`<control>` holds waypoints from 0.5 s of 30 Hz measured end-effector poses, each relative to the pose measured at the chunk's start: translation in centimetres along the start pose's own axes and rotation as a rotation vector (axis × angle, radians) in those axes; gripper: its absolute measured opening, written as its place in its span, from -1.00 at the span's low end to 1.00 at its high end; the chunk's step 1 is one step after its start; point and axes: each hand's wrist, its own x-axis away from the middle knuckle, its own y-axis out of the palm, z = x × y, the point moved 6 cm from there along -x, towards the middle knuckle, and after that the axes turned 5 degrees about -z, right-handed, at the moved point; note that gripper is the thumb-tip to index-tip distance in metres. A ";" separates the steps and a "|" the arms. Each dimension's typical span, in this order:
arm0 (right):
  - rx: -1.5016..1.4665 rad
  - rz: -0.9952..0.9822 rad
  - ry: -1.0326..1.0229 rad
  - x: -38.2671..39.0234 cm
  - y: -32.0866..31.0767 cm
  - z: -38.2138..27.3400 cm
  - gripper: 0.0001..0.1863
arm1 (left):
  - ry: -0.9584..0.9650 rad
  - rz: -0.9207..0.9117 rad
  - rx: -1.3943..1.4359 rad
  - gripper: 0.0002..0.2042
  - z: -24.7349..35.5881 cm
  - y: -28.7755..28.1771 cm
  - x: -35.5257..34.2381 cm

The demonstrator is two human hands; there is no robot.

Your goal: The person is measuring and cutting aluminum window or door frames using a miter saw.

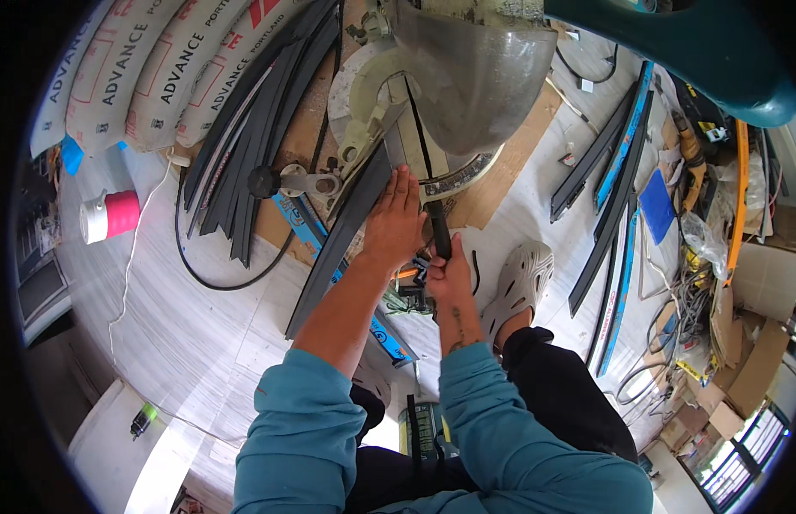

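Note:
A miter saw (406, 147) stands before me with its clear, dusty blade guard (475, 81) at the upper right of its table. A dark grey metal profile (334, 257) lies at a slant along the saw's fence, its near end reaching out to the lower left. My left hand (394, 223) rests flat on the profile's far part and the saw table, its fingers stretched out. Lower and to the right, my right hand (449, 272) is closed around the black miter handle (438, 230) at the front of the saw. A clamp knob (265, 182) sits left of the profile.
Dark profiles (252, 154) lie bundled at left, beside stacked cement sacks (167, 77). More profiles (616, 206), some with blue film, lie at right. A pink spool (122, 212) and white cord are on the floor at left. Cables and cardboard (762, 368) clutter the far right.

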 end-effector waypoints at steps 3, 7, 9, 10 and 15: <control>-0.230 -0.382 0.436 -0.1 1.4 1.3 -0.73 | 0.015 -0.003 0.002 -0.37 0.1 -0.1 0.0; 0.089 -0.062 -0.212 1.1 2.2 -0.4 -0.73 | 0.019 -0.024 -0.019 -0.37 0.2 -0.4 -0.1; 0.259 -0.066 -0.356 0.8 1.9 -0.9 -0.71 | 0.026 -0.011 -0.023 -0.37 0.4 -0.3 -0.2; 0.118 -0.105 -0.094 0.3 1.9 0.1 -0.70 | 0.021 -0.012 -0.035 -0.37 0.0 -0.3 0.0; -0.177 -0.316 0.494 0.3 2.5 1.5 -0.71 | -0.002 0.002 -0.080 -0.36 -0.5 -0.3 0.6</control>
